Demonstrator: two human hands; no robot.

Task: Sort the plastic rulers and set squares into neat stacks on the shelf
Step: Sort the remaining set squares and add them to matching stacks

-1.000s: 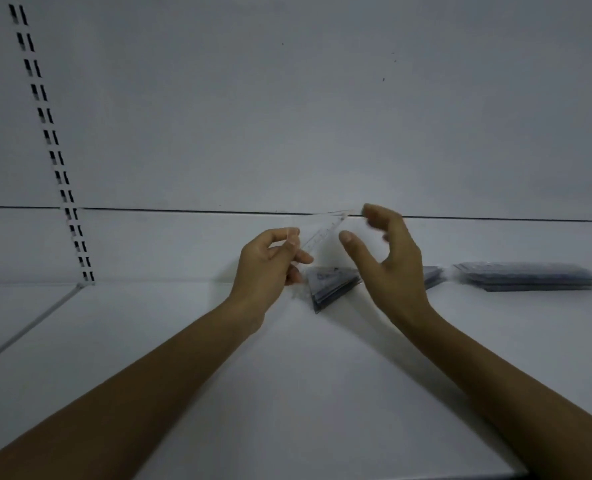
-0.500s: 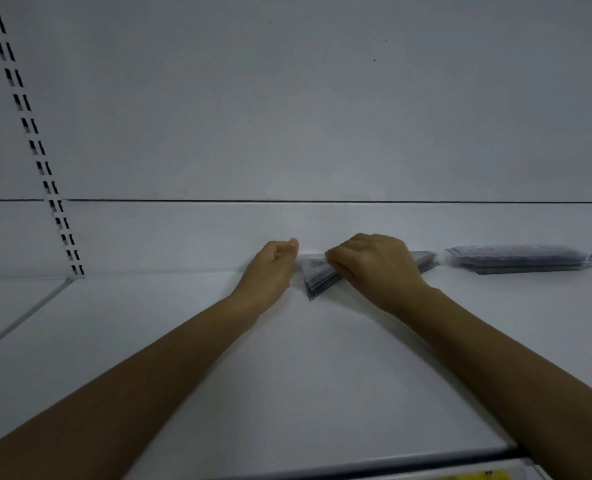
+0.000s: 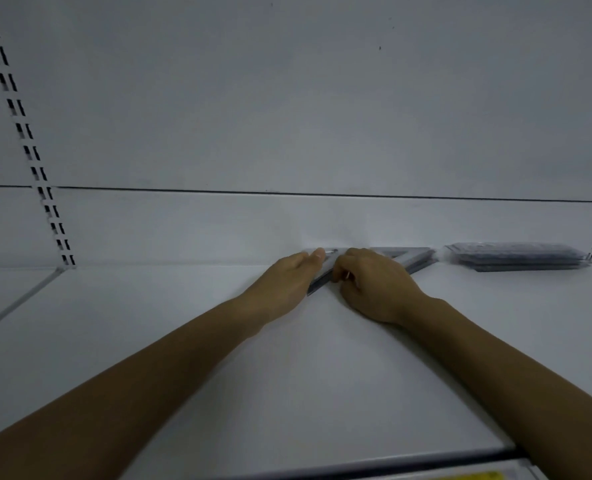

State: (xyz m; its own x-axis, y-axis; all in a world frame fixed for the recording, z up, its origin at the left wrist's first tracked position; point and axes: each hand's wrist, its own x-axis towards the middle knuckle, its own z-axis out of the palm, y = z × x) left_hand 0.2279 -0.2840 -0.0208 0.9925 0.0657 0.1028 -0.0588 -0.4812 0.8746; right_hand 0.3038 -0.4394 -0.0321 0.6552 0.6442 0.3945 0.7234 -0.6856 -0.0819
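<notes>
Nearly done, I'd judge. On the shelf, your left hand lies flat against the stack of set squares, grip wide. Your right hand curls over it, grip holding the stack. Farther right, rulers sit stacked by the back wall. No loose pieces show; only squaring left.

Dim; white back panel w/ slotted upright left
</notes>
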